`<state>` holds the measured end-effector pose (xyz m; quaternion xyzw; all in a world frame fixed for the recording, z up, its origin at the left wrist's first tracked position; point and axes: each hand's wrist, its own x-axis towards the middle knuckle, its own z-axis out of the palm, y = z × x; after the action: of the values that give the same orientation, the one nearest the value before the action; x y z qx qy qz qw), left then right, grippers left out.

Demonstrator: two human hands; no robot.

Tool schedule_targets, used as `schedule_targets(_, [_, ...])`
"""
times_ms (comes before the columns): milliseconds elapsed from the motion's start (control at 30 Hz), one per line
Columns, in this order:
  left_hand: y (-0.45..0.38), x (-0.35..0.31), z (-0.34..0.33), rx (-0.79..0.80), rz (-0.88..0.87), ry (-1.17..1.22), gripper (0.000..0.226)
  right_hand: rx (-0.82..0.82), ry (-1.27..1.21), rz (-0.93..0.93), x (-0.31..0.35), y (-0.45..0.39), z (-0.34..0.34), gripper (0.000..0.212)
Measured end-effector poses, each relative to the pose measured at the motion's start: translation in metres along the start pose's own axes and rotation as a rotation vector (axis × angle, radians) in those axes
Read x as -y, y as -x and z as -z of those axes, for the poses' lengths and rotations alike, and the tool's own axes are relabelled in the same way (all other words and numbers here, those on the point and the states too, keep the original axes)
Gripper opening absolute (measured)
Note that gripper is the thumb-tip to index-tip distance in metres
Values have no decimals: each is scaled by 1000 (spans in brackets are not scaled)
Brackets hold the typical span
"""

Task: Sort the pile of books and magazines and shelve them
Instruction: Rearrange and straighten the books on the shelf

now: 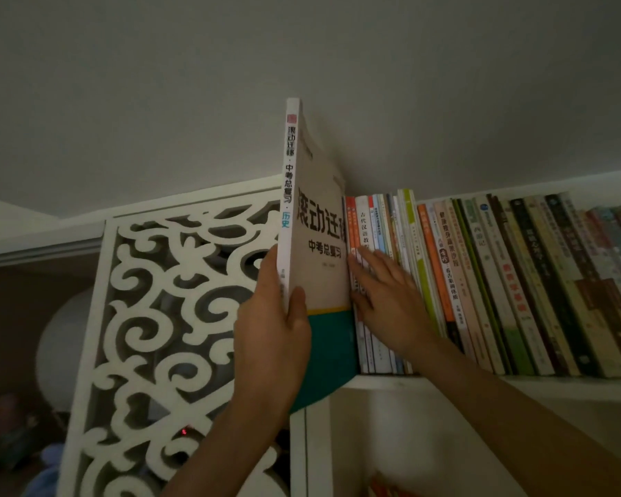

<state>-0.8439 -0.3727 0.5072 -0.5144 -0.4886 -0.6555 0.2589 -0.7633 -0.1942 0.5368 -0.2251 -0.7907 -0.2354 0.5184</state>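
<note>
Two hands are raised to the top shelf [445, 383] of a white bookcase in the head view. Left hand [271, 338] grips a tall white-spined workbook [318, 242] near its lower end, thumb curled across the front cover, fingers behind the spine. Workbook stands upright at the left end of the row of shelved books [499, 281], partly entered, its cover against the first spines. Right hand [388, 303] lies flat, fingers straight and spread, pressing those spines rightward. Beside the bookcase stands a white carved lattice panel [165, 335]. Lighting is dim.
</note>
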Motion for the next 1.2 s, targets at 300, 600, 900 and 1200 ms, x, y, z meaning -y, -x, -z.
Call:
schedule_targets(300, [13, -4, 64, -9, 44, 55, 43, 75, -139, -66, 11, -1, 7, 64])
schedule_targets(600, [22, 10, 76, -13, 51, 15, 45, -56, 26, -155, 27, -1, -24, 76])
schedule_targets(900, [26, -1, 59, -28, 61, 69, 43, -191, 153, -103, 13, 4, -28, 62])
schedule_targets(1200, [25, 5, 55, -67, 142, 114, 37, -232, 296, -1, 2, -6, -19, 54])
